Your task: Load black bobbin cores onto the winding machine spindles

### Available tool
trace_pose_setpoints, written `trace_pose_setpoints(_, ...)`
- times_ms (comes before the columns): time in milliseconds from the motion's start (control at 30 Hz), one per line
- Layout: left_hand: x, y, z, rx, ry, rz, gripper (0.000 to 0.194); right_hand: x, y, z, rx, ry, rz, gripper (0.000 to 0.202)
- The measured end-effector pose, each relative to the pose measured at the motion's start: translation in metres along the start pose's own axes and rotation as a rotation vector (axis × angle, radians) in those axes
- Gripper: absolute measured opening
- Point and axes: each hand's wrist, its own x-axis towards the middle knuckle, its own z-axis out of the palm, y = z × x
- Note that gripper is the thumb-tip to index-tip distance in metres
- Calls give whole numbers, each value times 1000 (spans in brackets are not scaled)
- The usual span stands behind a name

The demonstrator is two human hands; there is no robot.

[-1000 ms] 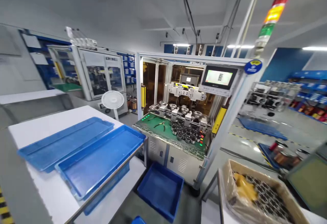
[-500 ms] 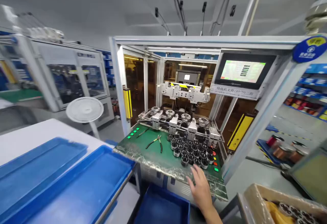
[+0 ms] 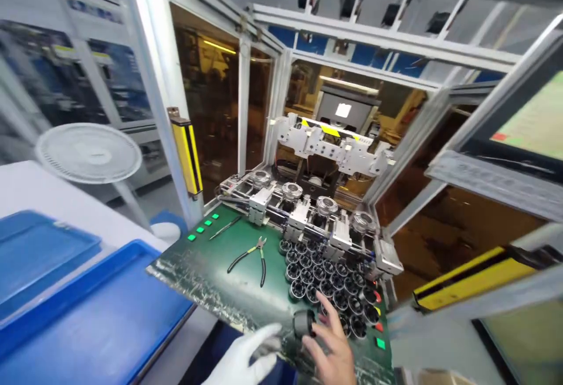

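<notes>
Since half a second ago my gloved left hand (image 3: pixel 246 355) has come into view, fingers loosely spread and empty, low over the green bench (image 3: pixel 211 273). Just right of it, my bare right hand (image 3: pixel 332 347) pinches a dark ribbed metal ring (image 3: pixel 303 322) at the front of the cluster of rings (image 3: pixel 329 282); both wrists are cut off below.

The green desk (image 3: pixel 211 268) is bare on its left part, but pliers (image 3: pixel 253 256) lie in the middle. On the right, dark metal rings (image 3: pixel 328 282) stand packed together. Far behind them, a row of clamps (image 3: pixel 308 215) blocks the way.
</notes>
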Motion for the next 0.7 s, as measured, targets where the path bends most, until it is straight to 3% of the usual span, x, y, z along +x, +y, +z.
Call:
trace_pose_setpoints(33, 9, 23, 9, -203, -61, 36, 80, 1, 0, -7, 122, -35, -28, 22)
trace_pose_setpoints(100, 26, 61, 24, -415, -60, 74, 90, 6, 2, -18, 299, -88, -128, 17)
trace_pose_setpoints(167, 38, 83, 33, -409, 15, 94, 81, 14, 2, -25, 414, -115, -133, 17)
trace_pose_setpoints(233, 44, 88, 32, -222, 135, 96, 74, 23, -1, -26, 530, -141, -12, 27)
trace_pose_setpoints(367, 48, 69, 9, 252, 359, 134, 68, 45, -21, -13, 738, -242, 218, 40)
trace_pose_setpoints(500, 50, 39, -20, 483, 387, 306, 58, 65, -48, 14, 785, -246, 525, 55)
trace_pose_setpoints(567, 49, 20, -28, 573, 457, 400, 55, 72, -53, 27, 809, -275, 573, 60)
trace_pose_setpoints(700, 49, -30, -46, 780, 641, 511, 61, 98, -43, 36, 949, -504, 692, 60)
